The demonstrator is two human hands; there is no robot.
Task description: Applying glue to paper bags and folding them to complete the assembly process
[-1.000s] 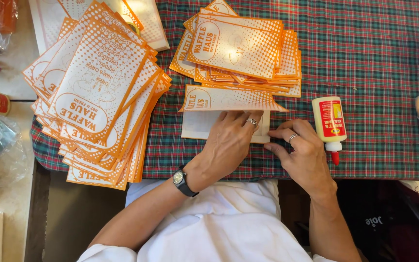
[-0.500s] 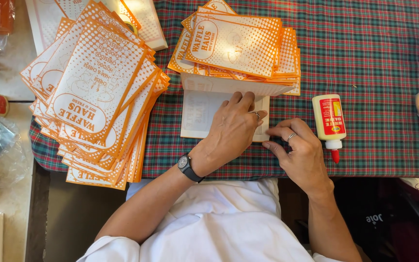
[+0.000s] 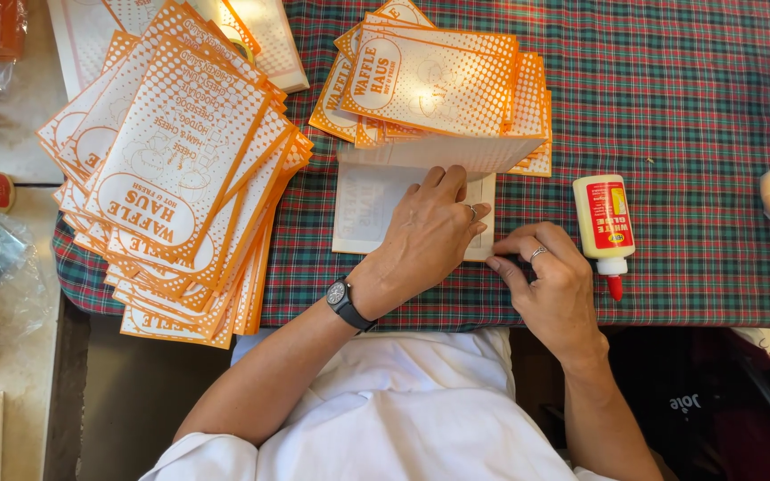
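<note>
the right hand (image 3: 552,287) pinches the near corner of the white paper bag (image 3: 369,207), fingers curled. the left hand (image 3: 428,233) lies flat on it, slid farther up since before, seemingly creasing the flap toward the orange bag stack (image 3: 438,80). the glue bottle (image 3: 607,224) lies just right.

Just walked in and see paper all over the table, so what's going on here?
A person in a white top is working on a paper bag lying flat on a plaid tablecloth. The left hand presses down on the bag, whose top flap is folded up, while the right hand pinches at its lower right corner. A glue bottle lies beside the right hand. Two piles of orange-printed bags sit nearby, a large one to the left and a smaller one just beyond the bag.
</note>
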